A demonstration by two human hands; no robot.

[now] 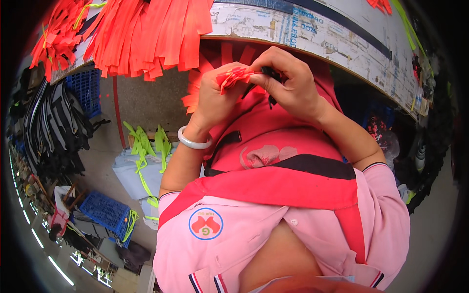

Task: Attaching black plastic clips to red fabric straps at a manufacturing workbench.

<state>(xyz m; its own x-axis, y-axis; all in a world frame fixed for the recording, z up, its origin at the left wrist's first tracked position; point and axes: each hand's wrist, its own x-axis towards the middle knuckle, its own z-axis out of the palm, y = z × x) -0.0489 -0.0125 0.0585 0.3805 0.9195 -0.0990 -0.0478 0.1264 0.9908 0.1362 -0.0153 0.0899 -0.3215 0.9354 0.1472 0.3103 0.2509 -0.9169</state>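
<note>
In front of the red apron, my left hand (215, 95) is closed around a bundle of orange-red fabric strips (233, 78). The folded ends stick out at the top of the fist, and more strips (193, 93) hang below it on the far side. My right hand (290, 85) meets it from the right, with thumb and forefinger pinched together against the bundle's end. A black strip-like piece (272, 73) shows inside the curl of the right fingers, and a dark end hangs below the thumb. Its full shape is hidden by the hand.
Beyond my hands runs a worn table edge (249, 22), with orange-red strips (151, 36) draped over it. Black and grey straps (53, 127) hang at left beside a blue crate (84, 93). Yellow-green straps (141, 144) lie on a pale stack; another blue crate (102, 210) stands lower left.
</note>
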